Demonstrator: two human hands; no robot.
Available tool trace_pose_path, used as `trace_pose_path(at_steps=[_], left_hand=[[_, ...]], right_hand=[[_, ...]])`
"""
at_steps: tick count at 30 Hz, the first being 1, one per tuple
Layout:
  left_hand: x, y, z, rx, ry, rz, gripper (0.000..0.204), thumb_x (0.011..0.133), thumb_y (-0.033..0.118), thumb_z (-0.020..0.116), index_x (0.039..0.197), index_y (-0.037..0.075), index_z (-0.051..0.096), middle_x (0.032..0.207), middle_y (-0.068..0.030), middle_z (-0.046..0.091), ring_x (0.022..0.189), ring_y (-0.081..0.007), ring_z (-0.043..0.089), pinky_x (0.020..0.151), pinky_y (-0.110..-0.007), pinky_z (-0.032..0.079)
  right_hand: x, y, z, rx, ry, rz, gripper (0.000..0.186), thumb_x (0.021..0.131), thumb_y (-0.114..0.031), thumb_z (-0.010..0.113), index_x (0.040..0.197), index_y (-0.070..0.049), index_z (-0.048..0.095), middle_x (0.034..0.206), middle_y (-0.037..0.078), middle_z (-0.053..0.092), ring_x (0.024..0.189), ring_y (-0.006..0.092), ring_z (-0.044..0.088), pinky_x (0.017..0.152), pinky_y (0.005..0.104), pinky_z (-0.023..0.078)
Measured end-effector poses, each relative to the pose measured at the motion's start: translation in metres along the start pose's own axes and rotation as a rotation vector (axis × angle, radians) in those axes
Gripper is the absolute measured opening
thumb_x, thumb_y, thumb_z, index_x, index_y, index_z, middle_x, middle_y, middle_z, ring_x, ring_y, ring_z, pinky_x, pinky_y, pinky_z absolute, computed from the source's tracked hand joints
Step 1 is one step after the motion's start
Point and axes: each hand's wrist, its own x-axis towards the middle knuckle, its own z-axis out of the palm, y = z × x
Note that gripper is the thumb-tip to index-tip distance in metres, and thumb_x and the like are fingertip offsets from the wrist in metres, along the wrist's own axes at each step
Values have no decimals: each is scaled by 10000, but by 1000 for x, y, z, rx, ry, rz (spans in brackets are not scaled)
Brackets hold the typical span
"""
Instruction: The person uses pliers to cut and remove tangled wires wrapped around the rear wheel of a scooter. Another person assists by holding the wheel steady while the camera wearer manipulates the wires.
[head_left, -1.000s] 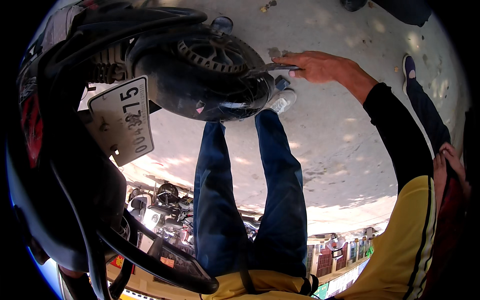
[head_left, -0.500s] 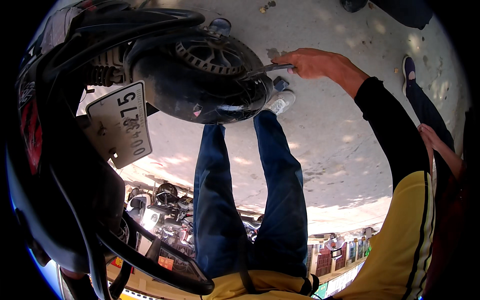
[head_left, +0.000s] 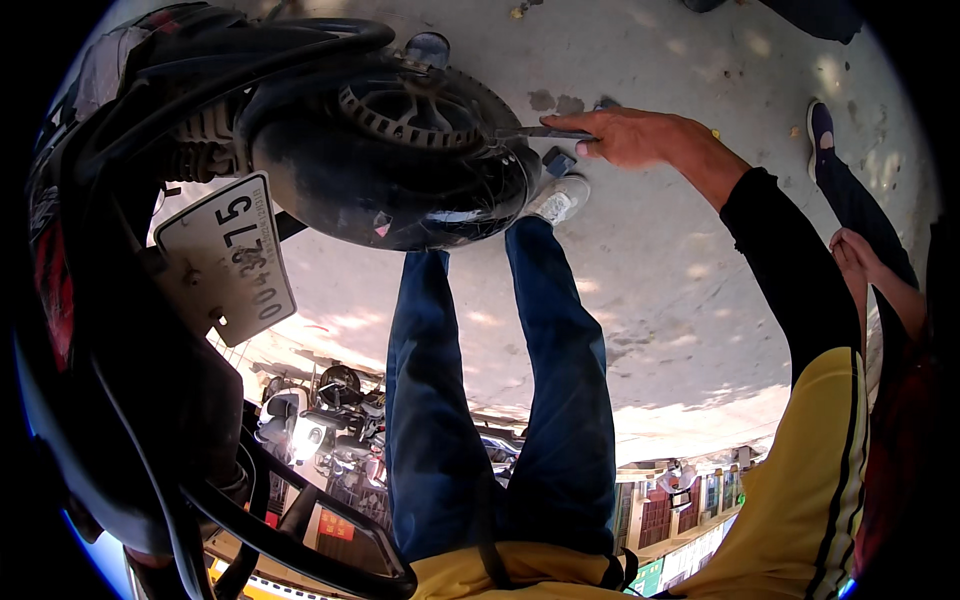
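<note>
My right hand (head_left: 632,138) is closed round a slim dark metal tyre lever (head_left: 545,132). Its far end meets the edge of a black scooter wheel (head_left: 410,117), beside the rim. Where exactly the tip sits against the tyre is too dark to make out. A glossy black mudguard (head_left: 390,195) covers the near side of the wheel. I cannot see my left hand; the dark scooter body (head_left: 130,400) fills that side.
A tilted number plate (head_left: 228,258) hangs beside the wheel. Close to my shoe (head_left: 560,198) a small dark box-like object (head_left: 559,161) lies on the concrete. Another person's clasped hands (head_left: 858,256) are at the right. Parked motorbikes (head_left: 325,420) stand in the background.
The wheel and number plate have shifted slightly left in view. My right hand has moved a little right and down, and the tyre lever lies more level.
</note>
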Motion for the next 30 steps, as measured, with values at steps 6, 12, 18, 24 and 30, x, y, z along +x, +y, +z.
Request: trace_pose_path(at_steps=[6,12,18,24,30], left_hand=[[1,2,1,1,-7,-7,591,1054,541,501,1491,142,490,1554,-236,481,1441,-454,488,1195,-622,397],[2,-3,-5,-2,-6,-12,597,1052,545,504,1492,141,492,1555,-236,480,1442,-454,487,1195,-622,397],[1,-4,-5,-5,-18,-17,603,1050,548,508,1494,140,493,1556,-235,479,1443,-454,486,1195,-622,398],[1,-4,-3,-7,-26,-13,609,1048,552,511,1495,139,494,1558,-234,478,1444,-454,486,1195,-622,398],[3,-7,-3,-7,-39,-8,615,1047,556,515,1497,138,496,1559,-234,477,1445,-455,485,1194,-621,398]], right_hand=[[12,4,1,-118,17,-52,566,1117,-282,508,1659,-319,348,1233,169,706,1115,335,666,978,487,496],[1,-24,-17,-90,-75,65,613,1080,-261,554,1646,-381,350,1619,109,494,1425,353,536,1141,484,449],[0,-27,-16,-118,-51,3,612,1065,-198,577,1634,-333,392,1465,159,613,1316,360,596,1083,500,465],[12,-1,4,-234,61,-107,553,1057,-194,597,1592,-241,466,1271,157,696,1187,356,656,990,519,500],[23,12,25,-85,123,-167,448,1028,-130,634,1468,-122,555,1288,133,656,1258,337,591,1048,508,473]])
